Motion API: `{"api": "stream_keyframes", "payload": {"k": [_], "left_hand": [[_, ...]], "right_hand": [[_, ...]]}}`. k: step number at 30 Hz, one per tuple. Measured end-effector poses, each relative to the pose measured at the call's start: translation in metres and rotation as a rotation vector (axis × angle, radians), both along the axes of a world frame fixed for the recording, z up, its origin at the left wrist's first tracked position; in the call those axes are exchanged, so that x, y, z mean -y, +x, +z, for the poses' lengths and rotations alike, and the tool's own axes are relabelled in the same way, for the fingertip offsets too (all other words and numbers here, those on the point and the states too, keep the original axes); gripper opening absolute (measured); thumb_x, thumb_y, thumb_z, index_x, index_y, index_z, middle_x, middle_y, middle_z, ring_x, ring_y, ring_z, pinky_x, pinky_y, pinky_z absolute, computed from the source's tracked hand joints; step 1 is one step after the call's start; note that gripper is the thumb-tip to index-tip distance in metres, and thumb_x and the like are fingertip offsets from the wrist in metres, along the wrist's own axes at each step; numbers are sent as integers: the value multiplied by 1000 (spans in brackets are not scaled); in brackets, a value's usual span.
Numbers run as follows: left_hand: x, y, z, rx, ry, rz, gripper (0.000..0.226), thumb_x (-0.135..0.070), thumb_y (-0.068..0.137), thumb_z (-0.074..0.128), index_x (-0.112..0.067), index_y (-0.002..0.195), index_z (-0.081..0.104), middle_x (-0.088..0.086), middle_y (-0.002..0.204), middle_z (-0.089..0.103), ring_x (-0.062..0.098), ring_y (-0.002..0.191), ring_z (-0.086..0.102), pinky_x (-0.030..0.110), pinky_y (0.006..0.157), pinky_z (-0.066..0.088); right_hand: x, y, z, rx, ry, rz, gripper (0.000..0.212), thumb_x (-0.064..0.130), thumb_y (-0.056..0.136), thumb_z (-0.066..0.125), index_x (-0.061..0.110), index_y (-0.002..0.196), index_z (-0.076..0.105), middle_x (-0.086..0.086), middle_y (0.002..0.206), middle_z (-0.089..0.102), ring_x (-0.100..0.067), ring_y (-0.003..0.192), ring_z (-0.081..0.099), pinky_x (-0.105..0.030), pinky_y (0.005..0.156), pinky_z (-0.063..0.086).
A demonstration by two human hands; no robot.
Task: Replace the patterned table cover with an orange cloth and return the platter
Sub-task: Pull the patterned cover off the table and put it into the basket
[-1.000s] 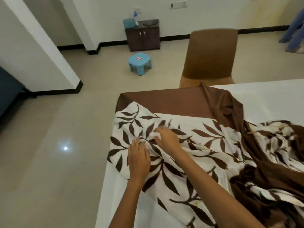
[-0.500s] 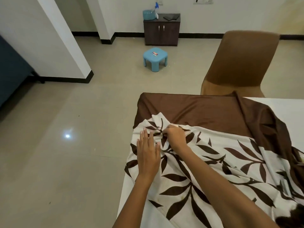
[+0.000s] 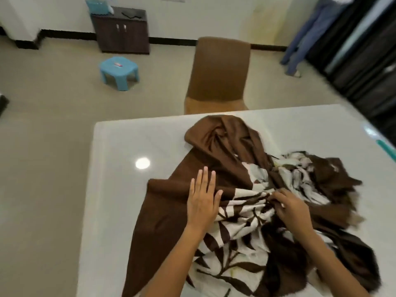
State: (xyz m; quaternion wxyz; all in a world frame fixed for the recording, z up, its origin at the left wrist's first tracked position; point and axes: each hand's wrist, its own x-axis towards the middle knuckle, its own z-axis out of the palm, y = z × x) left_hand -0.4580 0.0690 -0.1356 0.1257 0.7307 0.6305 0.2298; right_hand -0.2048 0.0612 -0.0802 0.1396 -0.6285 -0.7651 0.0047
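The patterned table cover (image 3: 242,213), brown with white panels of brown leaves, lies bunched in a heap on the glossy white table (image 3: 128,146). My left hand (image 3: 203,200) lies flat with straight fingers on the brown border of the cover. My right hand (image 3: 291,209) pinches a gathered fold of the leaf-print part near the heap's middle. No orange cloth and no platter are in view.
A brown chair (image 3: 218,76) stands at the table's far side. A blue stool (image 3: 119,71) and a dark cabinet (image 3: 122,28) are on the floor beyond. A person's legs (image 3: 300,39) stand at the far right. A teal object (image 3: 385,150) lies at the table's right edge.
The cover has been pulled off the table's left end and gathered toward the middle, baring the white tabletop. Both hands moved right with it. The camera view turned right.
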Motion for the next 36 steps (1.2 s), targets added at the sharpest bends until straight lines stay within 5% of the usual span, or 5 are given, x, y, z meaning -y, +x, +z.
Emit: {"api": "stream_keyframes", "payload": {"k": [9, 14, 17, 25, 36], "left_hand": [[19, 106, 17, -13, 5, -156, 57, -41, 102, 12, -11, 146, 33, 11, 153, 29, 24, 142, 25, 41, 115, 24], [18, 109, 20, 26, 3, -26, 57, -41, 102, 13, -10, 146, 32, 11, 152, 30, 24, 142, 26, 41, 113, 21], [21, 100, 19, 32, -9, 85, 62, -44, 101, 7, -10, 145, 32, 12, 152, 31, 25, 142, 26, 43, 113, 20], [37, 114, 10, -49, -19, 117, 61, -46, 101, 9, -11, 148, 28, 12, 154, 25, 26, 143, 22, 45, 115, 22], [40, 238, 34, -55, 55, -226, 57, -47, 102, 11, -18, 151, 18, 8, 158, 14, 22, 146, 10, 39, 117, 10]], "right_hand": [[13, 64, 7, -48, -46, -101, 22, 0, 71, 68, 18, 79, 59, 4, 84, 61, -20, 76, 60, -26, 52, 40], [-8, 15, 3, -308, -8, 72, 34, 22, 76, 67, 12, 108, 59, -5, 116, 61, -19, 116, 52, -39, 95, 46], [-39, -22, -10, -15, -398, 99, 73, 46, 79, 65, 29, 142, 34, -13, 149, 33, -31, 139, 28, -53, 110, 20], [-33, 19, 8, 73, -153, 74, 24, 4, 79, 58, 18, 95, 70, -5, 91, 66, -29, 89, 60, -38, 86, 33], [45, 161, -4, -11, -222, -312, 49, 1, 79, 61, 9, 126, 51, -16, 111, 62, -34, 101, 58, -41, 89, 46]]}}
